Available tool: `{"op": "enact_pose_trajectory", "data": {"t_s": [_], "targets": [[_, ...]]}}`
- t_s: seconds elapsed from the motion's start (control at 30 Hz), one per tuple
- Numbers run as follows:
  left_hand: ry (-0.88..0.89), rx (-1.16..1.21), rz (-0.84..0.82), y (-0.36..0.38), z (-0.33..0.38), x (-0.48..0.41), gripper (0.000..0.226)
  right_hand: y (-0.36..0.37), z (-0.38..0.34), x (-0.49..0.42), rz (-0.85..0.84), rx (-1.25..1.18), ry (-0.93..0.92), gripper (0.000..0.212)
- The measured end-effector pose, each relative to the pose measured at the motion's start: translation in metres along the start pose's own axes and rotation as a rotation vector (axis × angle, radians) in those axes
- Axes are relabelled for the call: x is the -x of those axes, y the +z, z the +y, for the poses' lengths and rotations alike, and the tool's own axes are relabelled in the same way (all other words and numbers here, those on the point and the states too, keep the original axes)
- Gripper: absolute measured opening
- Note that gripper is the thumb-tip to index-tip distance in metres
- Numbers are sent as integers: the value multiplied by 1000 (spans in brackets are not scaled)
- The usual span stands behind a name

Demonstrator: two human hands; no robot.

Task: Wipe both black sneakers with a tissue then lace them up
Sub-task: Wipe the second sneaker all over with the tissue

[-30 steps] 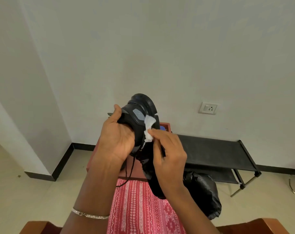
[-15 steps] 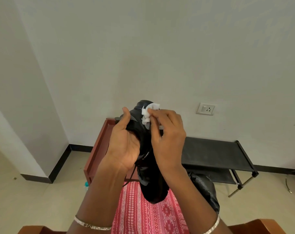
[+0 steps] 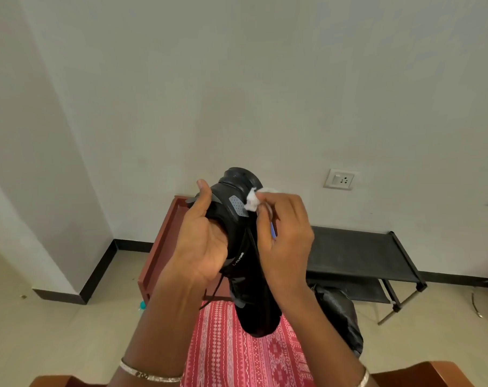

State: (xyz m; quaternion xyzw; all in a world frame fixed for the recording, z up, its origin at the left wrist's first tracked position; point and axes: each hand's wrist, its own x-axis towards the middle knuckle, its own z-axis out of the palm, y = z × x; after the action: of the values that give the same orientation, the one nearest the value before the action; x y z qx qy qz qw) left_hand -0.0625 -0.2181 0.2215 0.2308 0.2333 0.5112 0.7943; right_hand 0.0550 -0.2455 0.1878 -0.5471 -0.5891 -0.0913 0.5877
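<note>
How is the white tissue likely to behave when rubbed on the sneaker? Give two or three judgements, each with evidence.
Probably floppy and very light: the tissue sits crumpled, pinched by the right hand. It likely tears if rubbed hard over the ridged heel of the sneaker. The left hand grips that sneaker, so light strokes should suffice.

Black sneaker (image 3: 238, 241) upright, white tissue (image 3: 252, 201) against heel

L hand (image 3: 206, 241) holds black sneaker (image 3: 243, 247); R hand (image 3: 286, 238) presses tissue (image 3: 251, 201) on it.
</note>
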Motion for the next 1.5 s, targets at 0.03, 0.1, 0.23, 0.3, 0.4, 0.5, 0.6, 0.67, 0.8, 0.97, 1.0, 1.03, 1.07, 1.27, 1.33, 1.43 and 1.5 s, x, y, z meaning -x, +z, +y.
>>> {"op": "enact_pose_trajectory", "data": {"t_s": [0.03, 0.1, 0.23, 0.3, 0.4, 0.5, 0.6, 0.67, 0.8, 0.97, 1.0, 1.03, 1.07, 1.27, 1.33, 1.43, 1.5], "targets": [[-1, 3, -9, 1, -1, 1, 64, 1, -3, -10, 7, 8, 0, 18], [7, 8, -9, 2, -1, 2, 62, 4, -4, -19, 0, 19, -2, 19], [41, -3, 30, 1, 5, 1, 61, 1, 7, 6, -25, 3, -35, 19], [40, 8, 54, -2, 8, -1, 60, -1, 13, 31, -59, -33, 11, 17], [50, 20, 64, -4, 12, -3, 60, -4, 15, 50, -90, -6, 71, 13], [40, 10, 55, -1, 11, -1, 60, -6, 8, 30, -61, -12, 57, 13], [7, -23, 24, 6, 5, 4, 62, -6, -5, -2, 25, -25, 49, 15], [10, -27, 16, 7, 2, 6, 62, -4, -10, -16, 34, -42, 59, 17], [35, 2, 27, 3, 7, 5, 62, -4, -2, 1, -35, -27, 2, 18], [69, 48, 61, -4, 16, 1, 57, -14, 9, 56, -101, -36, 137, 18], [70, 50, 67, -4, 16, 0, 57, -16, 10, 59, -113, -17, 152, 19], [67, 53, 71, -5, 15, 0, 57, -16, 11, 56, -130, -2, 161, 19], [60, 57, 69, -5, 14, -1, 58, -16, 11, 50, -142, 2, 166, 18], [19, 21, 8, 2, 5, 1, 64, -13, -12, -4, -107, -92, 89, 12], [8, 9, -11, 3, 3, 2, 65, -10, -17, -10, -107, -99, 52, 13], [11, 13, 1, 5, 7, 1, 61, -13, -11, -2, -150, -108, 64, 13], [31, 29, 26, 4, 13, -2, 60, -21, -1, 14, -235, -101, 149, 12]]}}
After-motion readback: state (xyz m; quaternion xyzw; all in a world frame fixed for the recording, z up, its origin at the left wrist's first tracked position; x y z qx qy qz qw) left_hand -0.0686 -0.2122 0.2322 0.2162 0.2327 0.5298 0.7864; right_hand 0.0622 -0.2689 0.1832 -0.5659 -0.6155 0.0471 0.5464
